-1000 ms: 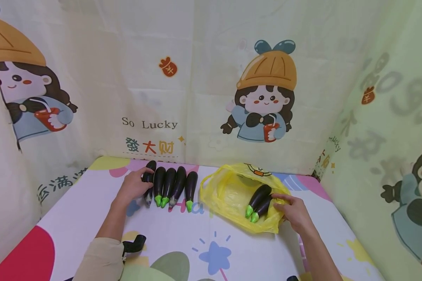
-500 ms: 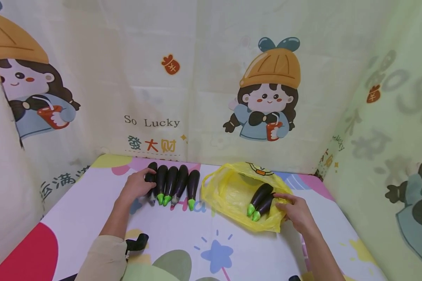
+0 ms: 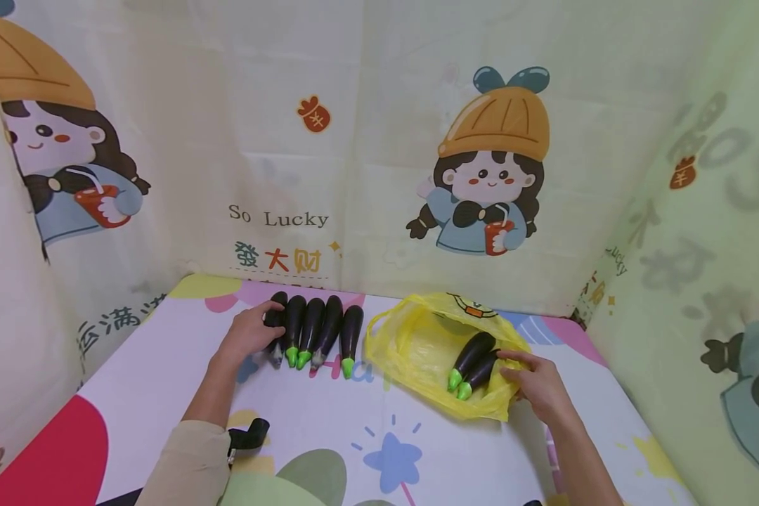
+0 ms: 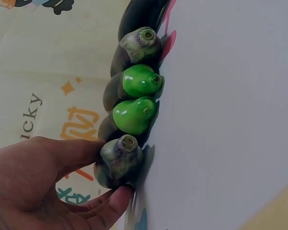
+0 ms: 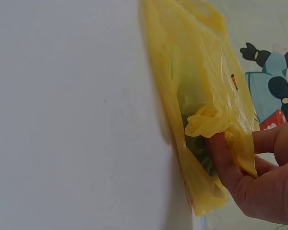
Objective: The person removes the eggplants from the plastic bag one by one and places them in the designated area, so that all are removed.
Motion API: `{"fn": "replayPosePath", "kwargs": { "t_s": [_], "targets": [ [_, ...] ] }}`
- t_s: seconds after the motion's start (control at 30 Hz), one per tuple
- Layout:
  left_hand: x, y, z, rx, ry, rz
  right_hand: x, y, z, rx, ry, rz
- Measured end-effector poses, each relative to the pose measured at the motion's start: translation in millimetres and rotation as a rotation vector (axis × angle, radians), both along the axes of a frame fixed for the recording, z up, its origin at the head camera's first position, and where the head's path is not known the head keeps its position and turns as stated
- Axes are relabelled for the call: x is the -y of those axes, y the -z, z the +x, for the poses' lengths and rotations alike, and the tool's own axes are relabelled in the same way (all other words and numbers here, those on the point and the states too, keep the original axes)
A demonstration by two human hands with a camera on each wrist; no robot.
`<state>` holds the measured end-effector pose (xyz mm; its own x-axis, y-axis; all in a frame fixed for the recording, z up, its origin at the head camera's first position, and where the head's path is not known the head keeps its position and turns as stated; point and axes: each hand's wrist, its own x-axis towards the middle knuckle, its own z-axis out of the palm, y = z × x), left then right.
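Observation:
Several dark purple eggplants lie side by side in a row on the table's left half. My left hand (image 3: 250, 332) pinches the leftmost eggplant (image 4: 119, 163), thumb on one side and fingers on the other; its stem end is greyish. Beside it are eggplants with bright green caps (image 4: 134, 116). To the right, a yellow plastic bag (image 3: 405, 344) lies with its mouth open toward me. Inside it rest two green-capped eggplants (image 3: 471, 355). My right hand (image 3: 537, 383) holds the bag's right rim, with the thin plastic bunched between thumb and fingers in the right wrist view.
A printed cloth (image 3: 316, 422) covers the table. Patterned curtains (image 3: 367, 176) enclose it at the back and sides. A black curved piece (image 3: 249, 434) sits at my left forearm. One eggplant (image 3: 351, 337) stands slightly apart at the row's right end.
The head view has shifted slightly, so everything appears a little farther right. Both hands keep their hold on the eggplant and the bag with almost no movement.

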<state>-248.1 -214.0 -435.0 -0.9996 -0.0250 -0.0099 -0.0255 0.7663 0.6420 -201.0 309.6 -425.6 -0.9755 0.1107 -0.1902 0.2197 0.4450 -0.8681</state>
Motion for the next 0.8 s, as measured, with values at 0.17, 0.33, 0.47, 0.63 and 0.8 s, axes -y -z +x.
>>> {"fn": "replayPosePath", "kwargs": {
  "t_s": [0.17, 0.33, 0.47, 0.63, 0.8],
  "targets": [
    [1.4, -0.7, 0.5, 0.024, 0.005, -0.014, -0.1, 0.2, 0.0, -0.004, -0.005, 0.001],
    [1.3, 0.1, 0.6, 0.025, 0.014, -0.02, -0.1, 1.6, -0.1, -0.013, -0.007, 0.004],
    [1.4, -0.4, 1.1, 0.0, 0.014, -0.025, 0.0, 2.8, 0.0, -0.014, -0.004, 0.005],
    [0.6, -1.1, 1.8, -0.015, 0.001, -0.029, 0.4, 2.3, 0.3, -0.01, 0.001, 0.005],
    [-1.7, -0.8, 3.2, -0.01, -0.015, -0.012, 0.6, 1.2, -0.1, -0.017, -0.001, 0.006]
  ]
}}
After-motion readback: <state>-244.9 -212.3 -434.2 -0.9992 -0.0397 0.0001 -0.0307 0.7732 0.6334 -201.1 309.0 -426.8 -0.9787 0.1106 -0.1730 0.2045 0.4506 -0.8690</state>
